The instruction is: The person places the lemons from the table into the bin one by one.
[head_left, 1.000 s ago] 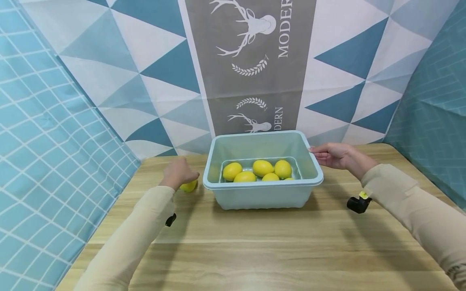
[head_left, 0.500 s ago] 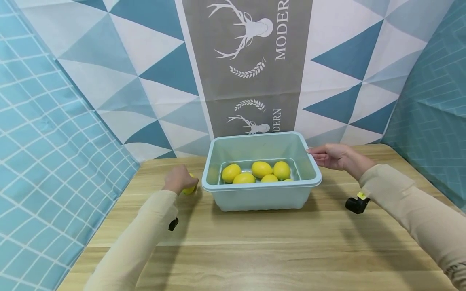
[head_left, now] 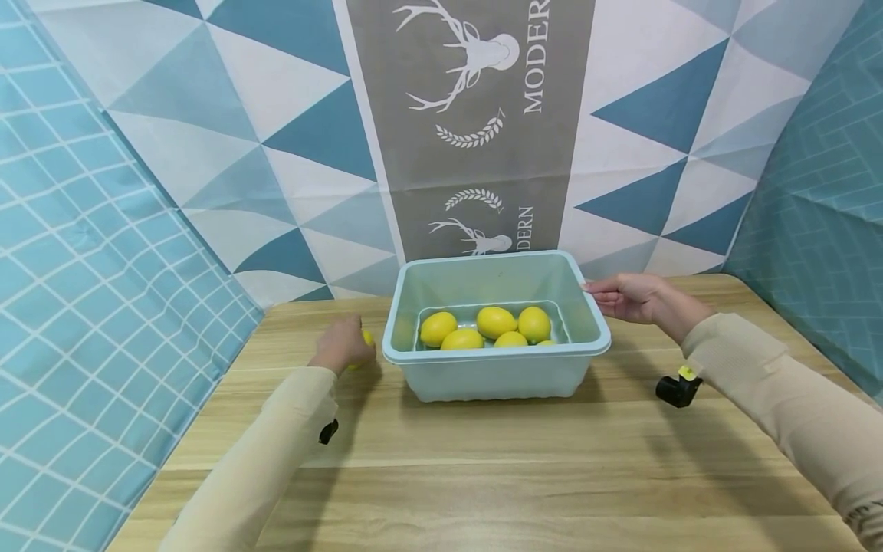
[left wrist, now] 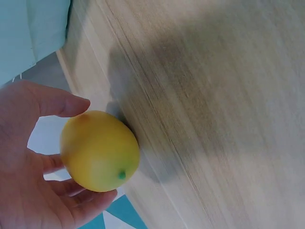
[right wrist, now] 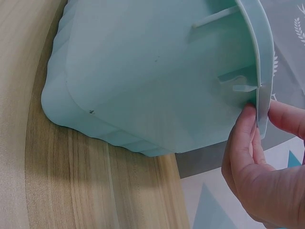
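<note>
My left hand [head_left: 342,343] is on the table left of the pale blue-green plastic bin [head_left: 493,377]. It holds a yellow lemon [left wrist: 100,151], thumb on one side and fingers curled on the other, as the left wrist view shows; from the head view the hand hides most of that lemon. My right hand [head_left: 633,297] pinches the bin's rim at its right end. In the right wrist view the thumb lies over the outside of the rim [right wrist: 265,62] and the fingers tuck under it. Several lemons [head_left: 496,322] lie on the bottom of the bin.
The bin stands on a wood-grain table [head_left: 483,468]. Behind it hangs a patterned cloth [head_left: 476,153] with triangles and deer heads, and a blue gridded cloth [head_left: 90,291] borders the left side. A black device [head_left: 677,389] sits under the right sleeve.
My left hand has moved over the loose lemon and taken hold of it, covering more of it. The right hand has stayed on the bin's rim; the view has shifted slightly.
</note>
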The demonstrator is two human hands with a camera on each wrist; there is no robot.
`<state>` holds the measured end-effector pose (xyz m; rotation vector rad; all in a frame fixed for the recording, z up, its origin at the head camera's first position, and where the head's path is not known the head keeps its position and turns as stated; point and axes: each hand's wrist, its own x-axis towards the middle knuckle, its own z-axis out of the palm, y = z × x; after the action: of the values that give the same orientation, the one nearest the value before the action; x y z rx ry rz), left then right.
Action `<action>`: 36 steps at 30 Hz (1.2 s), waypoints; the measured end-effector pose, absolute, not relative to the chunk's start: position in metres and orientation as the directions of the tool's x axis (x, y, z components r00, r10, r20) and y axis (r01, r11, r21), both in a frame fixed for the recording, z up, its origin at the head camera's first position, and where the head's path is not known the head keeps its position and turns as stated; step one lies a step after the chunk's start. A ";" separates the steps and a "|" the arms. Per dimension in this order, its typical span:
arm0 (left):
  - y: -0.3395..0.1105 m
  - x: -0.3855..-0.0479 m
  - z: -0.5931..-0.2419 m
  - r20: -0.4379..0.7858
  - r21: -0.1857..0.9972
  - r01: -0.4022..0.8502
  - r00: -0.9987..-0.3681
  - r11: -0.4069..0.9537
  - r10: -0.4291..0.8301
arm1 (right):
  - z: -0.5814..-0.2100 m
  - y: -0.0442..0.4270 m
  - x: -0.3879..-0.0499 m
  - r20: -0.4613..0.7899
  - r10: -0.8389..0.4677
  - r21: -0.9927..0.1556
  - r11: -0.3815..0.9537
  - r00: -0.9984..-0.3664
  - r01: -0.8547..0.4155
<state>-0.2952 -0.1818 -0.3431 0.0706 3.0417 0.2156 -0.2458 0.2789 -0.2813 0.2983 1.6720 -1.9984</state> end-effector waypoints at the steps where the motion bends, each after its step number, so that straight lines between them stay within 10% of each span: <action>1: -0.182 -0.295 -0.343 -0.085 0.141 0.047 -0.995 0.989 0.060 | -0.281 0.279 -0.246 -0.478 -0.243 -0.851 -0.108 -0.844 0.513; 36: -0.192 -0.285 -0.345 -0.012 0.084 0.232 -0.972 0.969 0.234 | -0.282 0.279 -0.247 -0.467 -0.251 -0.864 -0.075 -0.848 0.498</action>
<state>-0.2851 -0.1917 -0.3454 0.3665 3.0957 0.1282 -0.2468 0.2794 -0.2824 0.2662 1.7056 -1.9704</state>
